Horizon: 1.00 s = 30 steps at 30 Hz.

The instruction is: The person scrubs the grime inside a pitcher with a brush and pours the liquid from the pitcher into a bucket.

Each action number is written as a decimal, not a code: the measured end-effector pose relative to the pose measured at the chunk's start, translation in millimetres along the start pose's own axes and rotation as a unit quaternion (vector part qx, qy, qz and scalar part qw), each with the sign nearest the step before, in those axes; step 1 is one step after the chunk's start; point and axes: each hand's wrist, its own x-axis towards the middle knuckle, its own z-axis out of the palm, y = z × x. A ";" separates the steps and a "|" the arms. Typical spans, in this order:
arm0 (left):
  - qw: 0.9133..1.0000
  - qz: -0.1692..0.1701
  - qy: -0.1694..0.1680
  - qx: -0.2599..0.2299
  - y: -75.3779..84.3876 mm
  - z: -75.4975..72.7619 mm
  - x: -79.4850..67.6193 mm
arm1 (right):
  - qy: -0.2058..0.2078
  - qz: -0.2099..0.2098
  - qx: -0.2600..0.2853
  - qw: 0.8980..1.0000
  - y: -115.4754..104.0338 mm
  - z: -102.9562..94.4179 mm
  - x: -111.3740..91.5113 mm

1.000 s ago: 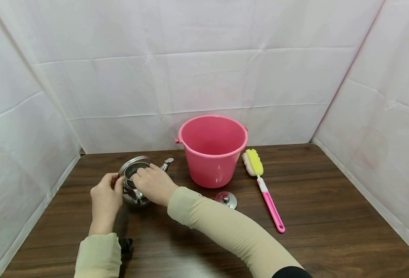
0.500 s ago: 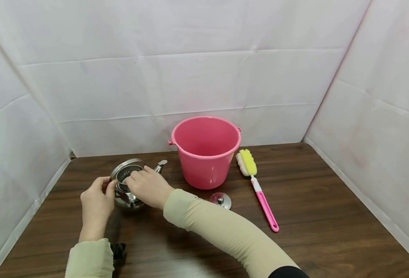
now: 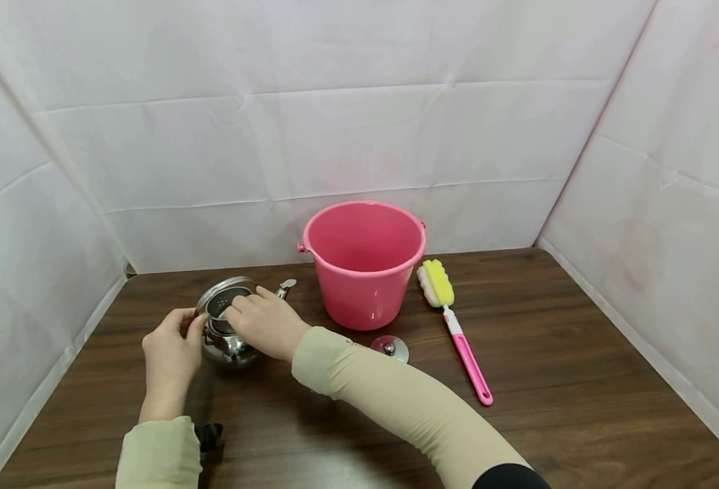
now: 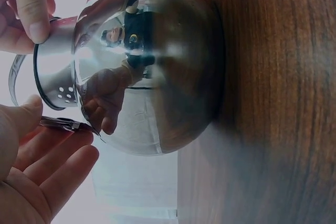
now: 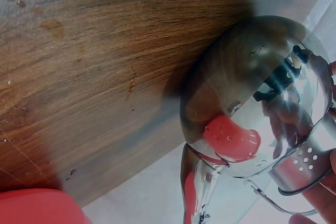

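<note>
A shiny steel teapot [image 3: 228, 351] stands at the left of the table, its spout [image 3: 285, 288] pointing back right. Its steel strainer [image 4: 56, 69] stands partly up out of the mouth, with small holes showing just above the pot. My right hand [image 3: 268, 322] pinches the strainer's rim from the right, thumb on its side. My left hand [image 3: 172, 350] holds the near end of the raised wire handle [image 3: 228, 281] between thumb and fingers. A round lid with a knob [image 3: 390, 348] lies on the table, partly behind my right sleeve.
A pink bucket [image 3: 365, 295] stands at the back middle, right of the teapot. Right of it lies a sponge brush [image 3: 466, 350] with a yellow and white head and pink handle. White sheeting [image 3: 347, 136] walls the wooden table [image 3: 580, 380] at the back and sides.
The head view has shifted slightly, moving everything left in the picture. Both hands keep their holds on the teapot's handle and strainer, with hardly any movement.
</note>
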 end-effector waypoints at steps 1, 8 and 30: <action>1.000 -0.001 -0.002 0.000 -0.2 -0.2 -0.1 | 0.001 -0.002 0.002 1.000 0.4 0.1 -0.2; 1.000 0.002 -0.002 -0.002 0.0 -0.9 -0.3 | 0.011 -0.004 0.018 1.000 2.8 4.2 -1.4; 1.000 -0.008 -0.007 -0.005 0.1 -0.5 0.4 | 0.016 -0.011 0.012 1.000 8.0 1.6 -2.9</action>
